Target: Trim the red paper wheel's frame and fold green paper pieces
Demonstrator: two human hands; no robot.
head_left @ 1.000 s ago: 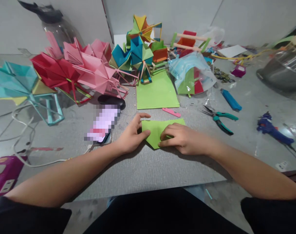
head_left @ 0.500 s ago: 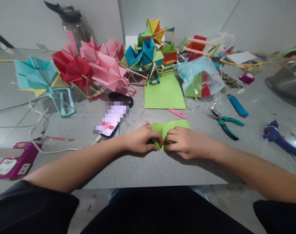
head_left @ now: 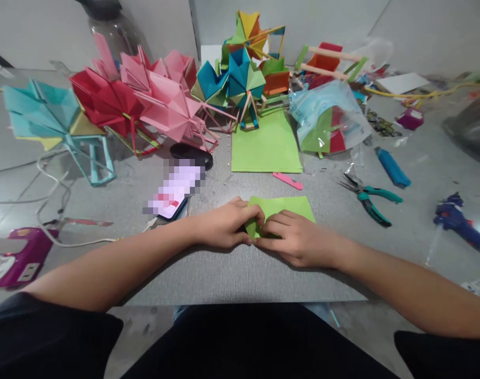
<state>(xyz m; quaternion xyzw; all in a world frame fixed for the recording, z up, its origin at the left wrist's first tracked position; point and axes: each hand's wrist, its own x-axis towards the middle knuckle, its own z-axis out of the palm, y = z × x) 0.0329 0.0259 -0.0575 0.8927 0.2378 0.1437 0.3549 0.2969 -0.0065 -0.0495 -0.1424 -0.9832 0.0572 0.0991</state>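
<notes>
A folded sheet of green paper (head_left: 289,204) lies on the grey table close to its front edge. My left hand (head_left: 228,223) grips the paper's left end, fingers curled over it and thumb low at the near corner. Pressed on its near side, my right hand (head_left: 299,239) has its fingers bent and fingertips close to the left ones. Part of the paper is hidden under both hands. Just beyond it are a pink folding cutter (head_left: 288,181) and a stack of green paper sheets (head_left: 266,150).
Paper Ferris-wheel models in pink (head_left: 169,108), red (head_left: 109,100) and light blue (head_left: 46,113) stand at the back left. A phone (head_left: 172,192) lies left of my hands. Pliers (head_left: 368,197), a blue cutter (head_left: 392,167) and a glue gun (head_left: 463,221) lie to the right.
Both hands remain on the green paper. My fingertips have shifted slightly left along its near edge, and more of its right side shows. The whole view has moved a little.
</notes>
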